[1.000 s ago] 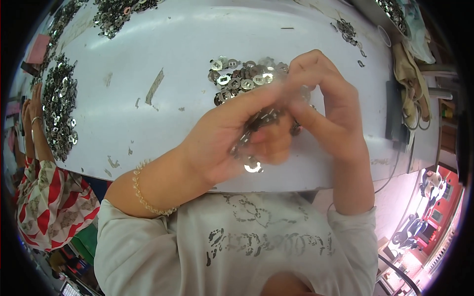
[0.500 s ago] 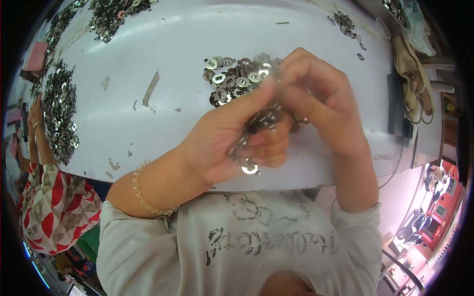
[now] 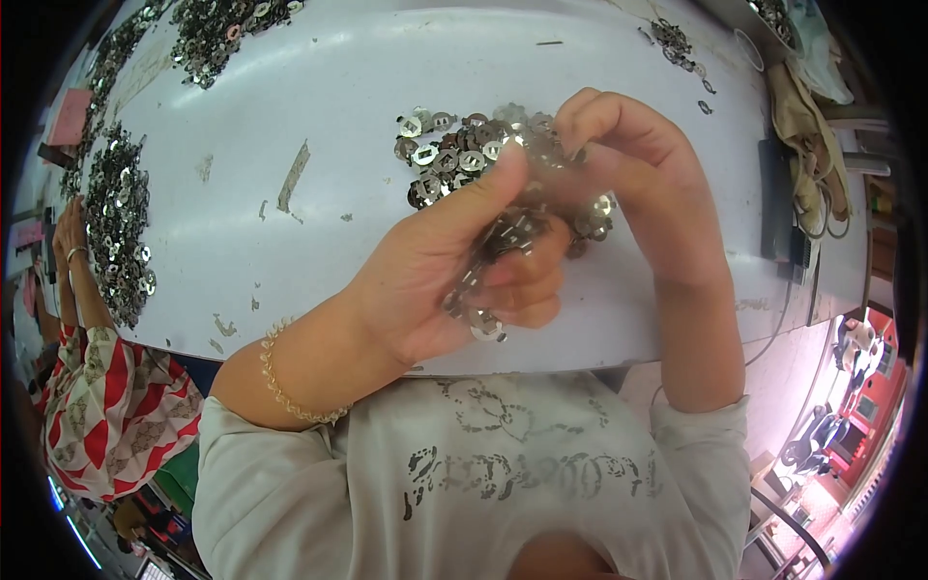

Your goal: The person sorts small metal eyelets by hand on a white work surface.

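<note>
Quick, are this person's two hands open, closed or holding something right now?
Left hand: closed around a bunch of small metal pieces.
Right hand: fingers curled; too blurred to tell whether it holds anything.

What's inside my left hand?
Your left hand holds a clump of metal discs, one poking out at the bottom. Whatever your curled fingers cover can't be seen.

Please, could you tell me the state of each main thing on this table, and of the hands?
Left hand: closed around the held discs.
Held discs: bunched, partly covered.
Right hand: curled; whether it grips anything is unclear.
Central disc pile: loose, partly hidden.
Left metal pile: loose, elongated.
Upper-left metal pile: loose, heaped.
Upper-right metal pieces: clustered, some apart.
Bracelet: worn.
Tabletop: marked in places.
Co-worker's hands: close together.
</note>
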`<state>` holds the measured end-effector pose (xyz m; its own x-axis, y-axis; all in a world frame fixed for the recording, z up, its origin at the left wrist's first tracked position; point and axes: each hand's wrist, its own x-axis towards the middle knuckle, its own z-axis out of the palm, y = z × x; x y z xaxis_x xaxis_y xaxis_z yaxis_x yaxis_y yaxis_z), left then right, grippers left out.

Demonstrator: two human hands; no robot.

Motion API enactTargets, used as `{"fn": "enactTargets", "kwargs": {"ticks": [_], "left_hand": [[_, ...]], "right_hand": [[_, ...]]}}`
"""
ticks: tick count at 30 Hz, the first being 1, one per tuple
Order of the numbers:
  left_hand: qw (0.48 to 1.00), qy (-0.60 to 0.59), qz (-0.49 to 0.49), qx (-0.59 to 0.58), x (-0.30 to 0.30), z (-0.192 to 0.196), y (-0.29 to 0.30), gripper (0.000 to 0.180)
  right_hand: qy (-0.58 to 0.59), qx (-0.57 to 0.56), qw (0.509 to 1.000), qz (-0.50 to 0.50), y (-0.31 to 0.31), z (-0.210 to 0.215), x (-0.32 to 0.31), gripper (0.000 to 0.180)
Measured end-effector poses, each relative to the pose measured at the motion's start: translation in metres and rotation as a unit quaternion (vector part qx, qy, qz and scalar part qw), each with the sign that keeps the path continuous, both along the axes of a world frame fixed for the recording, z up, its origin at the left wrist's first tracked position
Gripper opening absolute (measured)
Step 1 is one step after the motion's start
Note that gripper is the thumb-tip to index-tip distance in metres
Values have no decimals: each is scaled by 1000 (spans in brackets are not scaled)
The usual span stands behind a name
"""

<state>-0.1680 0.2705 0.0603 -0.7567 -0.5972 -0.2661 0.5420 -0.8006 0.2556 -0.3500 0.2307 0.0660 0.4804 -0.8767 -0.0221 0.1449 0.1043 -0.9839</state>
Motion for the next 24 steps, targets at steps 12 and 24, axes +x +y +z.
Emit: {"fn": "enactTargets", "kwargs": {"ticks": [12, 24], "left_hand": [[998, 59, -11, -35, 3, -6, -1, 57], [999, -18, -26, -18, 1, 5, 2, 54]], "right_hand": [[152, -219, 962, -52, -5, 8, -5, 16], [165, -271, 946, 58, 1, 6, -3, 20]]}}
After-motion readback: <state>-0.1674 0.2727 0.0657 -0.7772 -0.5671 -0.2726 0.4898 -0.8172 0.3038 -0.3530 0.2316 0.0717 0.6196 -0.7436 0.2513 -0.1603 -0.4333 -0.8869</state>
